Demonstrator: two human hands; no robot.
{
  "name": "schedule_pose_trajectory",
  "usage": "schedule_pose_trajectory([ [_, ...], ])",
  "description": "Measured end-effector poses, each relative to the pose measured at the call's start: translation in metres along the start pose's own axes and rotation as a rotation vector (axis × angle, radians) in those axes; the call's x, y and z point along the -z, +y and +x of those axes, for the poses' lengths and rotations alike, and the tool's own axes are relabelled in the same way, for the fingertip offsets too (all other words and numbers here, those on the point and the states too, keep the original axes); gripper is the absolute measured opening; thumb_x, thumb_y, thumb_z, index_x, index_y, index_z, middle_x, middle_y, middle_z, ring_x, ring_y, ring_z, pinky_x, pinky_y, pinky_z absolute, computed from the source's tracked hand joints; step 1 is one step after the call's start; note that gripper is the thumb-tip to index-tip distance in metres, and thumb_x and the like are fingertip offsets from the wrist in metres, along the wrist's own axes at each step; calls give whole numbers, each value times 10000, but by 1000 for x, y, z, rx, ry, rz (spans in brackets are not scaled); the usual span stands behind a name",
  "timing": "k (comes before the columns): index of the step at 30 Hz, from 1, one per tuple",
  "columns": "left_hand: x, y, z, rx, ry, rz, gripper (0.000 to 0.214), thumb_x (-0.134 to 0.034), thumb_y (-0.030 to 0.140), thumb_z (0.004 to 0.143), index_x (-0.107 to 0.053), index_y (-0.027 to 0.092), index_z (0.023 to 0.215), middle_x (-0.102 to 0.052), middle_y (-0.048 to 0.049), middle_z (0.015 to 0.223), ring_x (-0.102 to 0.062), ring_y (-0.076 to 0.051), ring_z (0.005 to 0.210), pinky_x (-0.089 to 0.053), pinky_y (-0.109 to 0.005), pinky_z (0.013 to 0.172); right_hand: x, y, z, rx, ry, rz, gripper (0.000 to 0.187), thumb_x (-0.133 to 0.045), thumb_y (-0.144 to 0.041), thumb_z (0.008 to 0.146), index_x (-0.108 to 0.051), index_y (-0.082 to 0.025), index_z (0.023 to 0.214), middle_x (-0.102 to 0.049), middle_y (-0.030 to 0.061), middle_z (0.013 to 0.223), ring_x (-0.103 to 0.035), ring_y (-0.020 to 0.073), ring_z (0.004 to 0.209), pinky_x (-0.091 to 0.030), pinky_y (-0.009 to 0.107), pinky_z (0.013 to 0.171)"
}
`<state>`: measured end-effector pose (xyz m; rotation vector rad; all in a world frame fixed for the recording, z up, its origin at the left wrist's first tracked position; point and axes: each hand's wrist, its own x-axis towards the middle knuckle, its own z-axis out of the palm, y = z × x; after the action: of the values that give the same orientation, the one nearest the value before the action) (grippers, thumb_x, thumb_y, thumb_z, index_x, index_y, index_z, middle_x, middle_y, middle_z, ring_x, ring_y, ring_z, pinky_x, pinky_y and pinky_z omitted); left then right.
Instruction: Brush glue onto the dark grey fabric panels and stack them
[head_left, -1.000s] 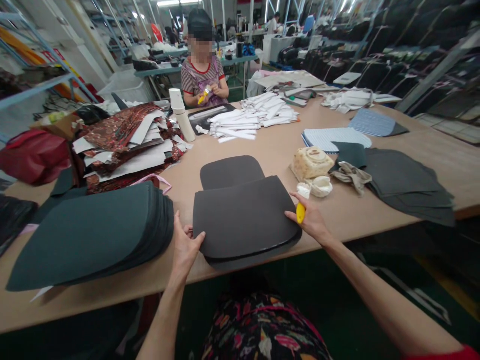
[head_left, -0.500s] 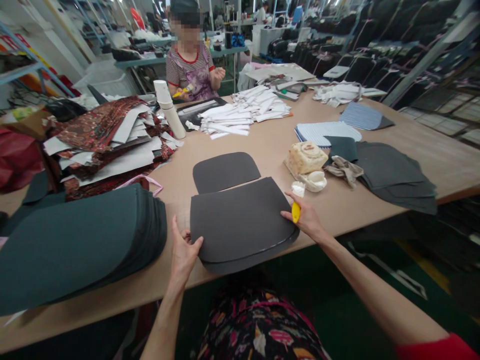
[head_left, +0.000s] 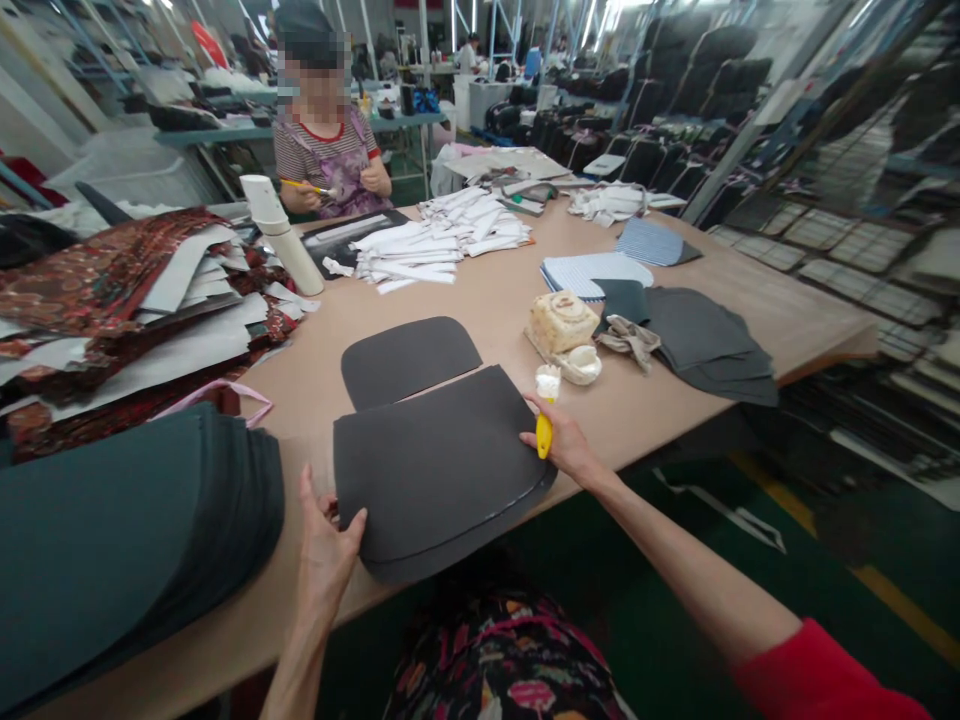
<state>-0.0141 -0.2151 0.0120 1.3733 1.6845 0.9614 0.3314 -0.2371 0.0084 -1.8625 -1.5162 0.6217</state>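
A dark grey curved panel [head_left: 435,465] lies on top of another like it at the near edge of the brown table [head_left: 495,300]. My left hand [head_left: 324,540] pinches the panel's left near corner, thumb on top. My right hand [head_left: 561,440] rests on the panel's right edge and is closed around a brush with a yellow handle [head_left: 544,428] and a white head. A smaller dark panel [head_left: 405,358] lies just behind.
A thick stack of dark panels [head_left: 127,540] sits at the left, with patterned red sheets [head_left: 112,290] behind. A glue tub [head_left: 564,322], a rag [head_left: 630,338] and grey pieces [head_left: 697,340] lie at the right. A person [head_left: 322,140] works across the table beside white strips [head_left: 435,240].
The view has swung to the right, so everything sits further left in the frame. My hands keep the same hold on the panel's two sides. The person opposite has shifted their arms.
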Motion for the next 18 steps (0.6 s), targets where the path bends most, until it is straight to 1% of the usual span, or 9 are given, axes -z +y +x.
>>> schedule_pose_trajectory([
  [3,-1,1,2,16,4,6,1047,-682,312,586,-99,184,1447,-540,5,796,-590,-182,710,-516,-361,727,1,1,1,-14,-17,22,614,-614,-305,742,-465,-175,1323,-609,40,856,-545,183,697,-434,301,660],
  [6,-3,3,2,30,-7,-47,1055,-675,305,585,-82,169,1447,-546,0,785,-590,-182,688,-529,-354,700,1,5,2,-1,-32,39,614,-619,-302,744,-462,-177,1324,-621,51,889,-554,188,724,-441,309,680],
  [12,-4,5,1,13,21,-16,1028,-680,299,595,-117,163,1444,-548,-8,787,-580,-179,681,-537,-367,711,0,14,3,38,-41,86,631,-627,-288,744,-438,-193,1339,-624,54,968,-559,184,772,-455,317,722],
  [15,-4,4,2,15,25,-21,1030,-680,291,589,-119,170,1444,-553,-3,785,-579,-174,663,-539,-356,690,0,14,3,37,-38,84,615,-620,-284,748,-446,-207,1332,-624,43,959,-558,179,760,-458,316,718],
  [18,-5,0,3,0,28,-19,1040,-679,299,588,-107,166,1446,-546,4,776,-583,-176,668,-536,-351,683,1,14,3,48,-34,83,603,-617,-284,744,-461,-198,1320,-629,49,979,-568,183,766,-461,313,721],
])
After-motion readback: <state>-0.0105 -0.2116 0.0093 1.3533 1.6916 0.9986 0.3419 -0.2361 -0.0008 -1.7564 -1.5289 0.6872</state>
